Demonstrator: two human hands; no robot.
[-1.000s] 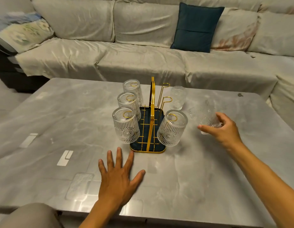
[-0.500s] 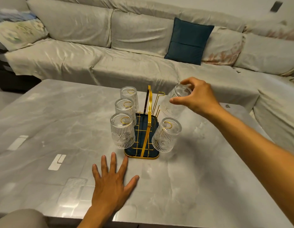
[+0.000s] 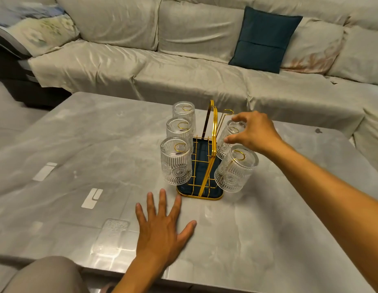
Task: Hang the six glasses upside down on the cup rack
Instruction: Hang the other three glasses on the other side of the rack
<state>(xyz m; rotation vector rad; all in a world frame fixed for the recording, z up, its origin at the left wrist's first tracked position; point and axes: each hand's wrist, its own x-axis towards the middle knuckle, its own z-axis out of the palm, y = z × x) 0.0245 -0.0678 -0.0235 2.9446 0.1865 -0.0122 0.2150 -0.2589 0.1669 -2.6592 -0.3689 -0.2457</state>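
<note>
A gold wire cup rack (image 3: 213,127) with a dark blue tray base stands mid-table. Three ribbed clear glasses hang upside down on its left side: far (image 3: 183,112), middle (image 3: 179,130) and near (image 3: 176,163). On the right side another glass (image 3: 234,172) hangs on the near prong. My right hand (image 3: 255,132) is closed around the upturned base of a glass (image 3: 225,144) at the middle right prong. The far right prong (image 3: 227,112) is bare. My left hand (image 3: 160,229) lies flat on the table in front of the rack, fingers spread.
The grey marble-look table (image 3: 78,144) has its near edge just below my left wrist. A beige covered sofa (image 3: 183,66) with a dark blue cushion (image 3: 265,39) runs along the far side. My knee (image 3: 46,273) shows at the bottom left.
My right hand lifted a glass from the table's right side, carried it over the rack and lowered it upside down onto the middle right prong. The left hand stayed flat.
</note>
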